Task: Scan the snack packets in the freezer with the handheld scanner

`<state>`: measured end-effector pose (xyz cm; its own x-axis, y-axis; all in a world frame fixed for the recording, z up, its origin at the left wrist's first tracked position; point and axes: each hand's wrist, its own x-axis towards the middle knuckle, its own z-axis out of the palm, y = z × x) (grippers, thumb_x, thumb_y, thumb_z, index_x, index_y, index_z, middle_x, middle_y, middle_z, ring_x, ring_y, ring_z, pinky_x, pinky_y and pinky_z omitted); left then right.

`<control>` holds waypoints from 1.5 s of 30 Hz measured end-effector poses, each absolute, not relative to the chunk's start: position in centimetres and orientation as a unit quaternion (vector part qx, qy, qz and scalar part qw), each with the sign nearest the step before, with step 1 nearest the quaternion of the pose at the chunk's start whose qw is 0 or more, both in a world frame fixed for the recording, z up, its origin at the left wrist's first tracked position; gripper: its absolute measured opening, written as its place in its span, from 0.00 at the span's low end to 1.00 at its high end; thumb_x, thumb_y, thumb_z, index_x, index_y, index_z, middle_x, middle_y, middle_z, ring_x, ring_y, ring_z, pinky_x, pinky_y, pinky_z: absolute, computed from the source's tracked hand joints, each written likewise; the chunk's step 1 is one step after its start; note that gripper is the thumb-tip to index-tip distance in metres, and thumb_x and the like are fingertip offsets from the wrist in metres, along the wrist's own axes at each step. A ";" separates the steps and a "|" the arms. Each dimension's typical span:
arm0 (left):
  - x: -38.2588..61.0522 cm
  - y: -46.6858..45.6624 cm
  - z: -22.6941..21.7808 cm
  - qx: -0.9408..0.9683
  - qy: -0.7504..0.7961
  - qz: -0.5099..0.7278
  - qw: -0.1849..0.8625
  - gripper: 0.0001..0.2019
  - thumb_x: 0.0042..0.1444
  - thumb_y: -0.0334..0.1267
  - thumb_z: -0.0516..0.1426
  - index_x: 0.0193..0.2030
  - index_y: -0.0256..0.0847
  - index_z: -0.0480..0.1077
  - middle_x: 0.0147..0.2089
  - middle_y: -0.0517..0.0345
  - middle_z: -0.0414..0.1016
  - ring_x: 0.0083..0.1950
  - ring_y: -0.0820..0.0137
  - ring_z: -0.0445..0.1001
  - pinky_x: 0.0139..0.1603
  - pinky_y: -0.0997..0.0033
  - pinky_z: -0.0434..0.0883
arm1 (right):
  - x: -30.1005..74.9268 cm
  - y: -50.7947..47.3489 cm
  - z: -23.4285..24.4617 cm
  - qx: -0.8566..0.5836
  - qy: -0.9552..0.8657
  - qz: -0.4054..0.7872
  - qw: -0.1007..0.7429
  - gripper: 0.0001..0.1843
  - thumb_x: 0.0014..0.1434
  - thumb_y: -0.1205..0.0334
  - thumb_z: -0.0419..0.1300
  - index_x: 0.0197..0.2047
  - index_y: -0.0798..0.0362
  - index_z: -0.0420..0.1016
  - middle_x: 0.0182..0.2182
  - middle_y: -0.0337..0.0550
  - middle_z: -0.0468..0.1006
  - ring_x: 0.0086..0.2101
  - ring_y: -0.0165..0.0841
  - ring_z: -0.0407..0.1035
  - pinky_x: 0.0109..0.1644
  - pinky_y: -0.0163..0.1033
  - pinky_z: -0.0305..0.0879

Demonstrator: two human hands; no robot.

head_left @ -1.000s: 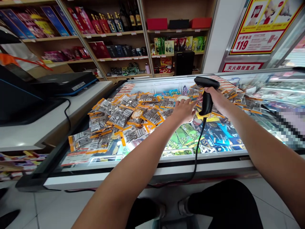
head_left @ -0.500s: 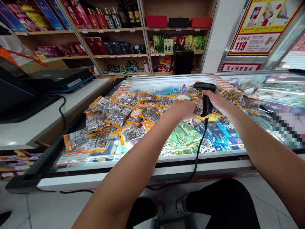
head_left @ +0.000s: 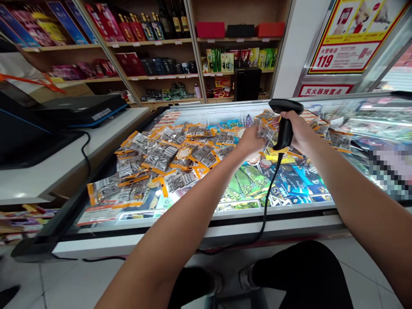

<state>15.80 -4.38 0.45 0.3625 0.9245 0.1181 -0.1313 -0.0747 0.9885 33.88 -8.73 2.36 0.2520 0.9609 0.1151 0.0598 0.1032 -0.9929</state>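
Note:
My right hand (head_left: 296,126) is wrapped round the handle of a black barcode scanner (head_left: 285,124), its cable running down over the freezer's front edge. Just left of the scanner, my left hand (head_left: 251,139) grips a small clear snack packet (head_left: 265,131) with orange edging. The packet stands raised close to the scanner's handle. Many similar packets (head_left: 161,154) lie heaped to the left on the glass top of a chest freezer (head_left: 193,231). More packets (head_left: 337,140) lie beyond my right hand, partly hidden by my forearm.
Under the glass, green pea-picture packs (head_left: 246,184) and blue packs (head_left: 298,182) show. A counter (head_left: 28,182) with a black machine (head_left: 86,109) stands at the left. Shelves of boxes and bottles (head_left: 174,19) line the back. A person's white sleeve shows far left.
The scanner has risen slightly and shifted right with my right hand. My left hand has turned and moved a little left, so the packet in it now shows.

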 end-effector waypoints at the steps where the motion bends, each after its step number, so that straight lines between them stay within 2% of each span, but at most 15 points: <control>1: 15.8 -4.0 0.6 0.555 0.353 0.454 0.601 0.15 0.49 0.21 0.67 0.39 0.43 0.73 0.42 0.48 0.77 0.59 0.45 0.75 0.65 0.44 0.67 | 33.8 -8.9 2.6 -0.539 -0.471 0.400 0.572 0.19 0.57 0.40 0.65 0.41 0.46 0.72 0.27 0.43 0.72 0.29 0.40 0.70 0.27 0.41 0.65; 3: 15.4 -3.3 0.8 0.523 0.380 0.468 0.602 0.13 0.56 0.27 0.66 0.44 0.44 0.72 0.41 0.51 0.76 0.53 0.50 0.78 0.58 0.49 0.72 | 33.7 -9.2 3.0 -0.522 -0.478 0.417 0.570 0.17 0.58 0.42 0.64 0.38 0.46 0.71 0.29 0.44 0.73 0.31 0.40 0.72 0.30 0.42 0.68; 6: 14.5 -2.5 1.2 0.464 0.400 0.516 0.599 0.13 0.59 0.30 0.65 0.47 0.46 0.69 0.43 0.53 0.78 0.49 0.57 0.79 0.52 0.57 0.75 | 33.5 -9.8 3.2 -0.483 -0.484 0.459 0.567 0.15 0.59 0.45 0.65 0.37 0.46 0.70 0.32 0.45 0.75 0.32 0.39 0.72 0.34 0.43 0.71; 10: 13.3 -1.7 1.8 0.391 0.416 0.571 0.590 0.14 0.60 0.30 0.62 0.49 0.48 0.67 0.44 0.56 0.79 0.47 0.63 0.80 0.47 0.65 0.76 | 33.2 -10.7 3.4 -0.487 -0.512 0.521 0.479 0.14 0.60 0.47 0.66 0.36 0.48 0.73 0.28 0.47 0.76 0.27 0.39 0.70 0.29 0.44 0.69; 13: 12.7 -1.1 2.0 0.369 0.412 0.597 0.581 0.14 0.61 0.29 0.60 0.50 0.48 0.66 0.43 0.58 0.79 0.45 0.65 0.80 0.47 0.67 0.76 | 33.2 -11.3 3.6 -0.504 -0.546 0.513 0.429 0.15 0.61 0.47 0.67 0.35 0.50 0.75 0.26 0.48 0.76 0.25 0.38 0.67 0.26 0.44 0.66; 18: 12.6 -0.3 1.8 0.361 0.411 0.604 0.580 0.15 0.59 0.28 0.60 0.50 0.48 0.66 0.43 0.59 0.79 0.45 0.66 0.81 0.48 0.66 0.76 | 33.6 -11.6 3.9 -0.510 -0.581 0.495 0.396 0.18 0.60 0.43 0.67 0.33 0.50 0.75 0.25 0.49 0.77 0.23 0.38 0.66 0.23 0.44 0.65; 25: 12.5 -0.3 1.7 0.380 0.420 0.602 0.563 0.15 0.61 0.29 0.60 0.52 0.46 0.66 0.44 0.55 0.79 0.44 0.65 0.80 0.46 0.67 0.75 | 34.2 -11.7 3.8 -0.507 -0.561 0.514 0.405 0.17 0.61 0.47 0.69 0.34 0.52 0.78 0.26 0.50 0.77 0.23 0.37 0.68 0.23 0.43 0.66; 28: 11.4 -0.1 2.2 0.505 0.479 0.554 0.457 0.19 0.64 0.32 0.60 0.61 0.46 0.66 0.48 0.52 0.80 0.47 0.62 0.80 0.48 0.64 0.74 | 34.0 -11.7 3.9 -0.511 -0.546 0.505 0.432 0.14 0.61 0.49 0.68 0.34 0.52 0.78 0.26 0.48 0.77 0.23 0.36 0.68 0.23 0.41 0.66; 31: 9.8 -0.2 2.7 0.700 0.532 0.418 0.230 0.28 0.64 0.33 0.60 0.70 0.45 0.61 0.49 0.46 0.80 0.57 0.52 0.77 0.56 0.56 0.71 | 33.8 -11.3 4.0 -0.517 -0.505 0.489 0.488 0.14 0.61 0.50 0.67 0.34 0.52 0.78 0.25 0.47 0.76 0.23 0.35 0.68 0.23 0.39 0.66; 33: 8.9 -0.3 2.7 0.770 0.550 0.313 0.083 0.29 0.63 0.33 0.61 0.70 0.41 0.63 0.51 0.40 0.80 0.65 0.45 0.70 0.63 0.49 0.67 | 33.9 -10.9 4.1 -0.510 -0.469 0.487 0.532 0.14 0.62 0.49 0.65 0.33 0.51 0.77 0.25 0.46 0.75 0.24 0.34 0.67 0.23 0.38 0.66; 36: 8.3 -0.6 1.9 0.783 0.575 0.233 -0.049 0.28 0.63 0.32 0.60 0.70 0.34 0.64 0.63 0.30 0.73 0.71 0.39 0.63 0.68 0.44 0.62 | 34.1 -10.4 4.0 -0.498 -0.426 0.487 0.578 0.12 0.62 0.50 0.65 0.34 0.50 0.76 0.27 0.45 0.75 0.25 0.34 0.68 0.25 0.37 0.68; 38: 8.2 -0.8 1.3 0.779 0.575 0.229 -0.101 0.31 0.63 0.29 0.58 0.73 0.34 0.61 0.71 0.28 0.65 0.73 0.40 0.60 0.70 0.44 0.60 | 34.2 -10.2 4.0 -0.495 -0.411 0.486 0.592 0.12 0.62 0.51 0.65 0.34 0.50 0.76 0.28 0.44 0.75 0.26 0.33 0.68 0.26 0.37 0.68; 40: 8.5 -1.1 1.2 0.785 0.560 0.228 -0.137 0.30 0.64 0.27 0.56 0.73 0.36 0.62 0.74 0.29 0.60 0.75 0.42 0.58 0.72 0.44 0.57 | 34.2 -10.1 3.9 -0.495 -0.402 0.487 0.597 0.12 0.62 0.51 0.65 0.34 0.50 0.76 0.28 0.44 0.74 0.26 0.33 0.68 0.26 0.36 0.68; 42: 9.3 -1.3 1.4 0.797 0.550 0.204 -0.141 0.24 0.64 0.29 0.56 0.68 0.37 0.68 0.73 0.31 0.61 0.74 0.42 0.59 0.72 0.44 0.57 | 34.1 -9.9 3.8 -0.492 -0.400 0.485 0.602 0.11 0.62 0.51 0.66 0.34 0.50 0.77 0.28 0.43 0.73 0.26 0.33 0.68 0.26 0.36 0.68; 45: 12.1 -1.4 1.8 0.827 0.541 0.135 -0.078 0.22 0.67 0.41 0.58 0.65 0.36 0.72 0.70 0.30 0.66 0.72 0.40 0.62 0.71 0.43 0.60 | 33.8 -9.6 3.5 -0.487 -0.412 0.483 0.600 0.12 0.62 0.51 0.66 0.34 0.50 0.76 0.28 0.43 0.74 0.27 0.33 0.69 0.26 0.37 0.68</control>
